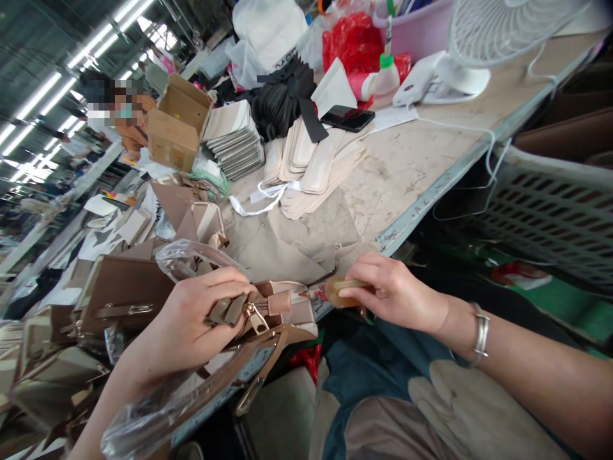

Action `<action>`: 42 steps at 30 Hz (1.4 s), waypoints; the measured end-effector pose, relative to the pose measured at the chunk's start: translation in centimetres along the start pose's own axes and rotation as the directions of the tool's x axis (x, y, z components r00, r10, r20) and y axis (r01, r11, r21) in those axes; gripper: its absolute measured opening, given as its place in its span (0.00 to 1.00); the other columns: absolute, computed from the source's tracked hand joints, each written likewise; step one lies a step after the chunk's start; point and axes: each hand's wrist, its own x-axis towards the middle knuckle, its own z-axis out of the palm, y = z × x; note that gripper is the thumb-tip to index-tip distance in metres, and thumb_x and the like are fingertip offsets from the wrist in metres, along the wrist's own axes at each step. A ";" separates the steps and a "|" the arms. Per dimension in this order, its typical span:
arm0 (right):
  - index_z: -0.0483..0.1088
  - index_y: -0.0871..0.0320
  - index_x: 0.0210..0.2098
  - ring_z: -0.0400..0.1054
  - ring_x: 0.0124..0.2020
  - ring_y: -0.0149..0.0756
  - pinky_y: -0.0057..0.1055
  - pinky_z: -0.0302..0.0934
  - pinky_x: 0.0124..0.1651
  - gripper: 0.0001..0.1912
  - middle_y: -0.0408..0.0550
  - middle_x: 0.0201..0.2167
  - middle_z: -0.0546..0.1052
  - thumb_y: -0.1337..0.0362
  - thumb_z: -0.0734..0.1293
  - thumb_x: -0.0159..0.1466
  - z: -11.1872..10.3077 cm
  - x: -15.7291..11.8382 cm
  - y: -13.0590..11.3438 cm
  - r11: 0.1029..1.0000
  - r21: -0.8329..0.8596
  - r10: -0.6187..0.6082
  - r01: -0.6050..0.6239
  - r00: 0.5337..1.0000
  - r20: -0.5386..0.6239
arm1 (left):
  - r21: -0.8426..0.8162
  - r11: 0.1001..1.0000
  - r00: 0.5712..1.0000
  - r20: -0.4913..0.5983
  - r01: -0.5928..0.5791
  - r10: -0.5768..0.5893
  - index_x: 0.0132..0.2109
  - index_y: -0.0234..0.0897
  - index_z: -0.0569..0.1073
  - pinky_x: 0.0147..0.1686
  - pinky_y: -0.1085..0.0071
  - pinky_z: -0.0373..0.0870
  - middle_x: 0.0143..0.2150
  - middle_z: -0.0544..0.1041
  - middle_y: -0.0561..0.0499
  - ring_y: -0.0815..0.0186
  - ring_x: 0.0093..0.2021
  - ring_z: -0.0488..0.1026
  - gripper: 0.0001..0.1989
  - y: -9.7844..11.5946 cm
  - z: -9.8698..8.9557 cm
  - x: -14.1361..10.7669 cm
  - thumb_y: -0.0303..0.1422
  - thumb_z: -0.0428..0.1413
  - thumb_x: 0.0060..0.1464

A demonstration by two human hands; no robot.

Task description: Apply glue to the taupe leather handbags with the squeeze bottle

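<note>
My left hand point(198, 319) is closed on a brown handbag point(301, 313) at the table's edge. By its fingers are a folded olive-brown strip point(225, 312) and a gold zipper pull point(257, 318). A strap in clear plastic wrap point(158, 406) trails below that wrist. Just beyond the bag's right end, my right hand point(390, 287) pinches a flat, amber-coloured, rubbery-looking piece point(338, 291). The piece is close to the bag end; I cannot tell whether they touch.
Brown bags point(122, 297) crowd the left. Behind the hands lie beige panels point(320, 176), a stack of boards point(234, 140), black strips point(282, 96) and a phone point(347, 118). A white fan point(507, 32) stands back right, above a slatted crate point(550, 204). A person point(131, 124) is at the far left.
</note>
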 end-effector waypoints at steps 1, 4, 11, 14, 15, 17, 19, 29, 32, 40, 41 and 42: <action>0.66 0.60 0.30 0.61 0.33 0.36 0.31 0.57 0.36 0.10 0.48 0.28 0.67 0.64 0.62 0.66 0.0 0.1 0.0 1.000 -0.012 0.001 -0.002 1.000 -0.014 | 0.001 1.000 1.000 0.001 -0.003 0.003 0.37 0.47 0.68 0.36 0.67 0.70 0.39 0.74 0.51 0.60 0.39 0.74 0.09 0.1 0.1 -0.1 0.26 0.52 0.50; 0.66 0.60 0.28 0.61 0.33 0.37 0.32 0.57 0.37 0.11 0.48 0.28 0.67 0.63 0.61 0.67 0.2 0.3 0.1 0.999 -0.053 0.009 -0.008 1.000 0.008 | -0.001 1.000 1.000 -0.002 -0.012 0.012 0.40 0.47 0.68 0.37 0.67 0.70 0.40 0.74 0.51 0.61 0.40 0.74 0.12 0.2 0.3 -0.3 0.25 0.52 0.49; 0.66 0.60 0.25 0.62 0.27 0.32 0.28 0.54 0.31 0.10 0.43 0.23 0.67 0.66 0.67 0.62 0.2 0.6 -0.1 0.986 0.011 0.168 -0.168 0.985 0.032 | 0.034 0.999 0.996 -0.075 -0.042 0.044 0.42 0.40 0.70 0.39 0.73 0.69 0.41 0.74 0.50 0.66 0.40 0.74 0.14 0.8 0.7 -0.7 0.21 0.51 0.50; 0.66 0.60 0.25 0.61 0.25 0.31 0.27 0.53 0.29 0.09 0.42 0.21 0.67 0.66 0.67 0.61 0.1 0.5 -0.2 0.978 0.046 0.203 -0.205 0.978 0.035 | 0.023 0.999 0.996 -0.083 -0.041 0.043 0.42 0.37 0.71 0.41 0.75 0.68 0.41 0.74 0.50 0.68 0.40 0.73 0.13 1.1 0.7 -0.9 0.20 0.51 0.50; 0.67 0.60 0.25 0.62 0.25 0.31 0.27 0.53 0.30 0.08 0.42 0.22 0.67 0.66 0.67 0.61 0.0 0.5 -0.2 0.979 0.043 0.197 -0.197 0.980 0.018 | 0.016 0.999 0.996 -0.078 -0.037 0.038 0.42 0.36 0.71 0.41 0.75 0.67 0.41 0.74 0.49 0.68 0.41 0.73 0.13 1.2 0.7 -1.0 0.20 0.51 0.51; 0.67 0.60 0.27 0.62 0.27 0.32 0.28 0.55 0.31 0.07 0.44 0.24 0.68 0.67 0.66 0.61 -0.1 0.4 -0.2 0.986 0.014 0.164 -0.163 0.986 -0.026 | 0.008 1.000 0.997 -0.068 -0.029 0.030 0.42 0.35 0.72 0.42 0.75 0.67 0.42 0.74 0.48 0.68 0.42 0.72 0.13 1.4 0.8 -1.1 0.20 0.51 0.51; 0.67 0.60 0.28 0.62 0.30 0.34 0.29 0.56 0.33 0.06 0.46 0.25 0.68 0.68 0.65 0.62 -0.1 0.4 -0.3 0.992 -0.017 0.120 -0.121 0.991 -0.052 | 0.006 1.000 0.998 -0.057 -0.016 0.016 0.42 0.34 0.72 0.43 0.75 0.67 0.42 0.74 0.48 0.67 0.43 0.72 0.12 1.6 0.8 -1.2 0.20 0.51 0.52; 0.67 0.61 0.27 0.63 0.30 0.33 0.29 0.56 0.34 0.06 0.45 0.26 0.69 0.69 0.66 0.61 0.7 1.0 0.3 0.990 -0.012 0.138 -0.139 0.990 -0.025 | -0.005 1.000 0.999 -0.034 -0.009 0.009 0.41 0.35 0.72 0.40 0.73 0.68 0.41 0.75 0.48 0.66 0.41 0.73 0.09 2.0 0.7 -1.1 0.23 0.52 0.53; 0.67 0.60 0.26 0.62 0.27 0.30 0.27 0.54 0.31 0.07 0.42 0.23 0.68 0.68 0.67 0.60 0.5 0.8 0.2 0.981 0.006 0.195 -0.195 0.981 0.013 | 0.002 1.000 0.999 -0.048 -0.010 0.010 0.41 0.36 0.71 0.39 0.75 0.68 0.41 0.74 0.49 0.67 0.40 0.73 0.10 2.0 0.7 -1.3 0.23 0.52 0.52; 0.68 0.60 0.27 0.63 0.27 0.31 0.27 0.55 0.31 0.06 0.43 0.24 0.68 0.67 0.66 0.61 0.1 0.1 0.1 0.980 0.012 0.197 -0.197 0.980 -0.023 | -0.040 0.999 0.999 -0.029 0.024 -0.025 0.42 0.36 0.71 0.40 0.74 0.67 0.42 0.73 0.50 0.67 0.41 0.72 0.10 2.1 1.0 -1.5 0.22 0.52 0.52; 0.68 0.60 0.27 0.63 0.28 0.31 0.27 0.55 0.32 0.06 0.43 0.24 0.68 0.67 0.66 0.61 0.1 0.1 0.1 0.980 0.001 0.199 -0.199 0.980 -0.026 | -0.044 0.999 0.999 -0.028 0.023 -0.024 0.42 0.36 0.71 0.40 0.74 0.67 0.41 0.73 0.50 0.67 0.40 0.71 0.10 2.1 1.0 -1.5 0.22 0.52 0.52; 0.68 0.60 0.27 0.63 0.28 0.32 0.28 0.55 0.31 0.06 0.43 0.24 0.68 0.67 0.66 0.61 0.1 0.0 0.1 0.979 -0.005 0.204 -0.204 0.979 -0.023 | -0.048 0.999 0.999 -0.030 0.023 -0.024 0.41 0.36 0.72 0.40 0.74 0.67 0.41 0.73 0.50 0.67 0.40 0.71 0.10 2.1 1.0 -1.4 0.22 0.52 0.52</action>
